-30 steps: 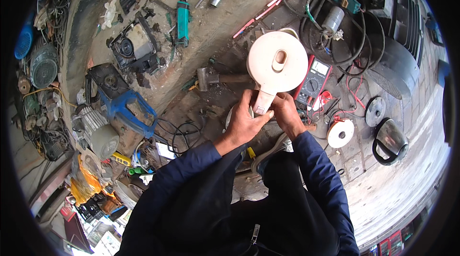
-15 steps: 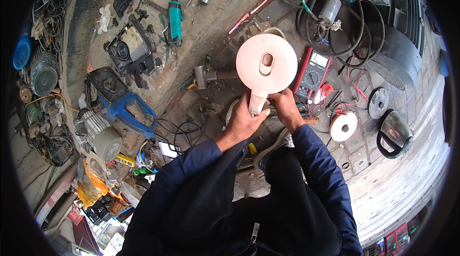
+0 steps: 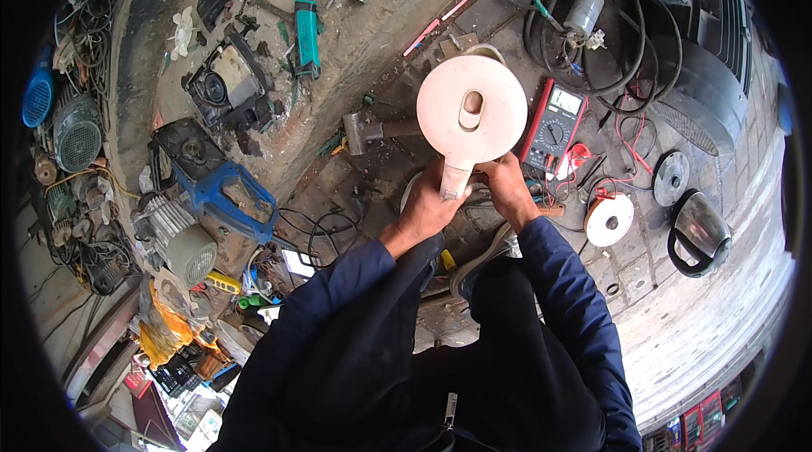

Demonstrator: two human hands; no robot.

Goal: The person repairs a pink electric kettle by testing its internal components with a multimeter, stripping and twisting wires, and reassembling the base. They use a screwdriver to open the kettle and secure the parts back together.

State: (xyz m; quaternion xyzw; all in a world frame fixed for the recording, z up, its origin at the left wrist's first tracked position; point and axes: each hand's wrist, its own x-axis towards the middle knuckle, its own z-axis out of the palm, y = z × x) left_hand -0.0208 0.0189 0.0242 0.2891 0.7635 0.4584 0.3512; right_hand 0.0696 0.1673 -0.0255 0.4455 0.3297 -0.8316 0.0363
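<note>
A pale pink electric kettle (image 3: 440, 101) is held over the ground in front of me, seen from above with its round lid up and its handle toward me. My left hand (image 3: 425, 208) is wrapped round the handle, thumb along its end. Close to the handle's right side, my right hand (image 3: 510, 191) has its fingers curled against the kettle; the fingertips are hidden under it. Right of the kettle lies a red multimeter (image 3: 554, 126) with its leads. A white round kettle base (image 3: 622, 219) is farther right.
A hammer (image 3: 355, 134) lies left of the kettle, with a teal power tool (image 3: 307, 38) beyond. At right are a grey disc (image 3: 672, 179), a steel kettle (image 3: 709, 228) and a large dark motor (image 3: 698, 93). A blue saw (image 3: 222, 194) and several motors crowd the left.
Both hands keep their hold on the kettle, almost in place. My right hand has shifted very slightly, and the whole view has moved a little.
</note>
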